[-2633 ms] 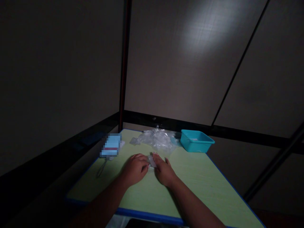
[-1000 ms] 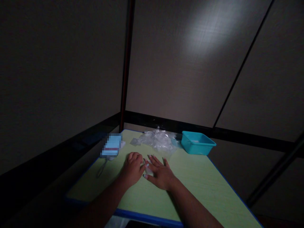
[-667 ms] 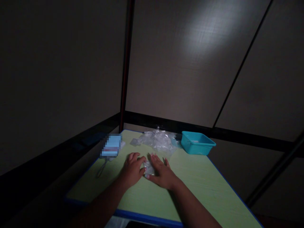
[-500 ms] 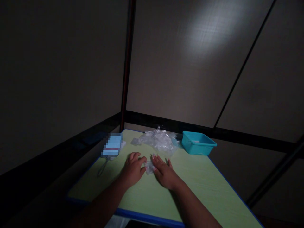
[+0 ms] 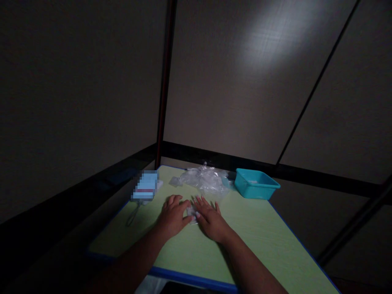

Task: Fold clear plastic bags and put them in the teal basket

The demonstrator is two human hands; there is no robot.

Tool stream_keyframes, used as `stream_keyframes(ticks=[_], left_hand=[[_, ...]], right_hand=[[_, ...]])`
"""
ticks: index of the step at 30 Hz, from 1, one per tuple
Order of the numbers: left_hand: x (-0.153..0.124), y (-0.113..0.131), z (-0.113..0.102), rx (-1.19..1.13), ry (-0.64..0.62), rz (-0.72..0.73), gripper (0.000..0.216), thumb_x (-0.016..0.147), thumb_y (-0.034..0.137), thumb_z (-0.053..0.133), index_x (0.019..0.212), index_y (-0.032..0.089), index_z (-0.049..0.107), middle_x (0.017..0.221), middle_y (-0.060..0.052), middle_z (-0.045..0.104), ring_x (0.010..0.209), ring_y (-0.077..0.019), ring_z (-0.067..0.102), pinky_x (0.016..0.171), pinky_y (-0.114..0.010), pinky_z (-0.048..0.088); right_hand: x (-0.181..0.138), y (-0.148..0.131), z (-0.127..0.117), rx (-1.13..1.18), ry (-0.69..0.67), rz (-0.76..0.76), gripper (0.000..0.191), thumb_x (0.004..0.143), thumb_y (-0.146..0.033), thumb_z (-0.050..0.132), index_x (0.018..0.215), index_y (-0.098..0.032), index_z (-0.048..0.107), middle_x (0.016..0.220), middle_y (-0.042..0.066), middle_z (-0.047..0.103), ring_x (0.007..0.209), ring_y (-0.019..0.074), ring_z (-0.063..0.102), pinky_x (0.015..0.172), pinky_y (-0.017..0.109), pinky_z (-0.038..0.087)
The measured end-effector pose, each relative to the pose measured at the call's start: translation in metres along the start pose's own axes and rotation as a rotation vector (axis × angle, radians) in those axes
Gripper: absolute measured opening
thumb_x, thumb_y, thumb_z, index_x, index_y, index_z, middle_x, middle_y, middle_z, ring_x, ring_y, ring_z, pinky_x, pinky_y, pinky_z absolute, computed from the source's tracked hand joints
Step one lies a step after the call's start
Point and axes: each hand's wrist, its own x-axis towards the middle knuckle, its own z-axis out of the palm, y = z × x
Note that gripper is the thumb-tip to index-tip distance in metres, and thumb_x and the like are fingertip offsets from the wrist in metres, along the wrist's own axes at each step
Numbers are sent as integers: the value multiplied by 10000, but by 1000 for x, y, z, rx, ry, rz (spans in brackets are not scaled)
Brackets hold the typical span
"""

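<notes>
A small, clear piece of plastic, like a little bag (image 5: 191, 212), lies flat on the table between my hands. My left hand (image 5: 173, 216) rests at its left edge, fingers curved and apart, with thumb and index finger touching it. My right hand (image 5: 211, 218) lies stretched out over the right part of the plastic, palm down, and hides that part. Just beyond my fingertips spreads a crumpled heap of clear plastic bags (image 5: 203, 179).
The green table (image 5: 260, 245) has a blue edge. A turquoise plastic basket (image 5: 256, 192) stands at the back right. At the left lies a blurred light-blue item (image 5: 145, 185) with a cord loop (image 5: 132, 216). Walls rise behind and to the left.
My right hand has slid slightly left over the small plastic piece, covering more of it. The left thumb has moved a little inward along its lower edge.
</notes>
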Motion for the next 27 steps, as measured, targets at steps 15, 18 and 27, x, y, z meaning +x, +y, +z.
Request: stream_keyframes(ticks=[15,18,27], left_hand=[[2,-1,-2,-49,-10,-50,384,624,370,719,960,278,557,1067,-29,499,1087,-252,370,900,-372,307],[1,1,-3,-39,16,-16,343,647,361,703,946,273,559,1100,-32,484,1107,-254,358,910,-378,303],[1,1,-3,-26,28,-14,112,784,318,553,865,241,559,1022,-43,504,1071,-237,378,899,-376,297]], right_hand=[[-6,2,2,-70,-96,-14,556,887,-513,239,1392,-300,142,1459,44,114,1341,207,79,1002,576,-64],[-8,-1,-1,-63,-119,-27,553,868,-558,273,1374,-363,166,1462,42,79,1342,222,51,987,591,-68],[-8,-1,-3,-46,-138,-35,641,805,-614,377,1368,-379,180,1464,31,72,1341,246,45,990,587,-73]])
